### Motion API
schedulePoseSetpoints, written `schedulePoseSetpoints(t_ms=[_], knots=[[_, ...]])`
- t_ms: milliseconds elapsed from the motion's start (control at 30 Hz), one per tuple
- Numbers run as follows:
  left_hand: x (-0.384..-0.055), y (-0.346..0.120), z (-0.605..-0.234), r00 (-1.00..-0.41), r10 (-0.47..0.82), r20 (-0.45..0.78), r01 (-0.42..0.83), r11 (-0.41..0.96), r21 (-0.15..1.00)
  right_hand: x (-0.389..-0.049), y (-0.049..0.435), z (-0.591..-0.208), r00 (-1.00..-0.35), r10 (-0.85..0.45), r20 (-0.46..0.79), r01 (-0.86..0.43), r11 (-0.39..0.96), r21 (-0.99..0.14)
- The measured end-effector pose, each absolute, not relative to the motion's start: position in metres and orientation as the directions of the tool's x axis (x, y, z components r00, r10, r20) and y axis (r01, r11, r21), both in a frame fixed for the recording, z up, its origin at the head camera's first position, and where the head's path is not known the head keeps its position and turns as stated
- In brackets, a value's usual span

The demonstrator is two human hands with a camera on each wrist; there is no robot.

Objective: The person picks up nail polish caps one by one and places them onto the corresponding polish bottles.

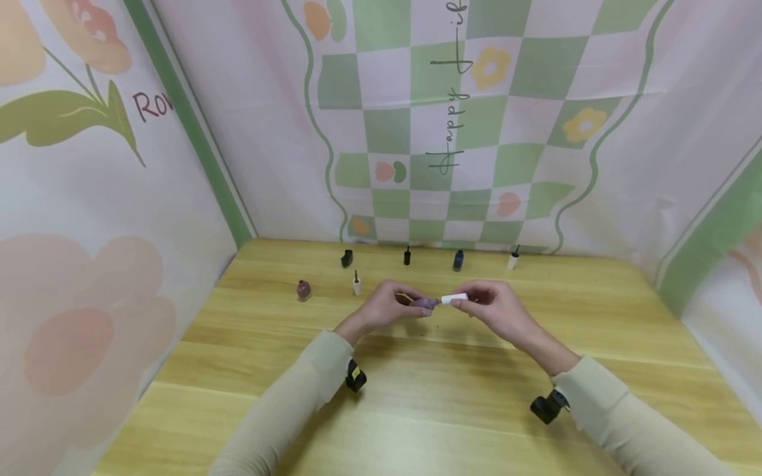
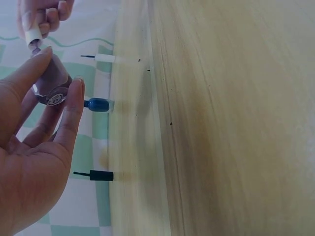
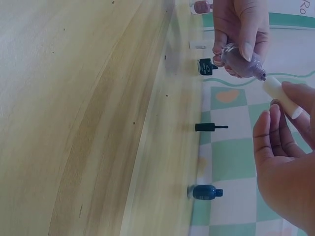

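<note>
Over the middle of the table, my left hand [image 1: 383, 307] pinches a purple nail polish bottle [image 1: 424, 303] between thumb and fingers. The bottle is tipped sideways, its neck pointing right. From the other side, my right hand [image 1: 497, 307] pinches a white nail polish cap [image 1: 454, 299] by its barrel, the cap's open end right at the bottle's mouth. In the left wrist view a round label shows on the base of the bottle [image 2: 51, 78]. The right wrist view has the white cap [image 3: 281, 96] lined up with the threaded neck; any brush is hidden.
Along the table's back stand a black bottle [image 1: 347, 258], a black brush cap [image 1: 407, 256], a blue bottle [image 1: 458, 260] and a white brush cap [image 1: 513, 260]. Farther left are a mauve bottle [image 1: 303, 289] and another white brush cap [image 1: 356, 285]. A printed curtain [image 1: 387, 132] hangs behind.
</note>
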State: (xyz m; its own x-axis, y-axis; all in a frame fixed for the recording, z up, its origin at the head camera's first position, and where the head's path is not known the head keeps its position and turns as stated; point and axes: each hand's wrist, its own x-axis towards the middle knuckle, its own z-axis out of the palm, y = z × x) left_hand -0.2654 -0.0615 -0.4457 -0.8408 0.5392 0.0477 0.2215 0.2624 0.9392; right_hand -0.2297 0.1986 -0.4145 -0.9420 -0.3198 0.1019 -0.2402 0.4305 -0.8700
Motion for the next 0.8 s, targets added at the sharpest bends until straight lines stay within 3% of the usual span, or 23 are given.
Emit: schedulePoseSetpoints(t_ms=[800], knots=[[-0.263, -0.06, -0.446, -0.827, 0.561, 0.049, 0.224, 0.248, 0.943, -0.23, 0.185, -0.419, -0.921, -0.375, 0.104, -0.276, 0.443, -0.853]])
